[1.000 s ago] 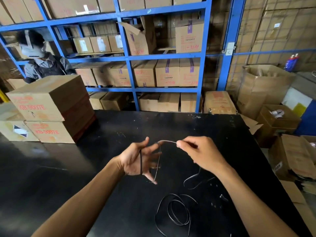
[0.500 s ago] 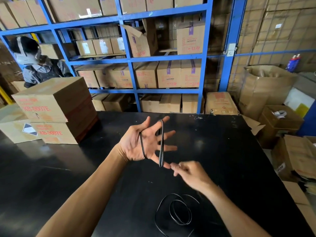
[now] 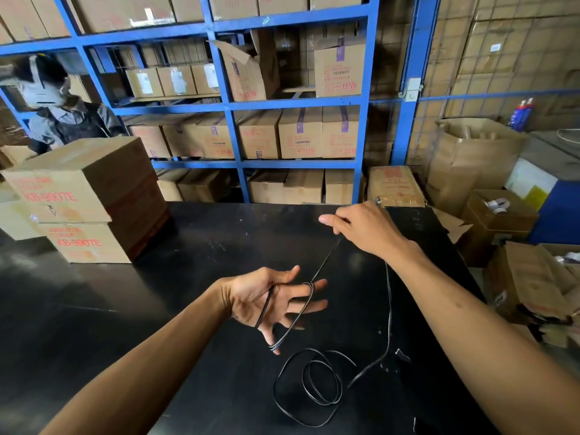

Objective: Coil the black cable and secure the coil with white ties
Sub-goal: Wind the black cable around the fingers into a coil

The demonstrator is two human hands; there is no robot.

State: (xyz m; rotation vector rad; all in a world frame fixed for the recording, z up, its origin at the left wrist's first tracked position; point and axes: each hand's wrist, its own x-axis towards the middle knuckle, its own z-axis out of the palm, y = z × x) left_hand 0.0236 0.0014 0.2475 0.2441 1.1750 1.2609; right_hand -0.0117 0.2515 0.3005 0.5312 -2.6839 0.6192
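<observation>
Left hand [image 3: 266, 304] splayed inside cable [image 3: 309, 384] loops; right hand [image 3: 361, 227] pinches it mid-table [image 3: 157, 309].

Black table [image 3: 194, 309] bears stacked cartons [image 3: 91, 199] and loose cable loops [image 3: 309, 387].

The black cable [image 3: 326, 260] is running as one thin, glossy line through several stretches. A few turns of it are looping around the spread fingers of the left hand [image 3: 270, 304], crossing the palm near the thumb and passing over a middle finger down to the little fingertip. From that loop a taut straight stretch is rising up and to the right into the pinch of the right hand [image 3: 361, 227]. Beyond the pinch the cable is hanging down in a slack line to the black tabletop [image 3: 188, 246], where the remaining length is lying in loose overlapping rings just below the left hand.
</observation>
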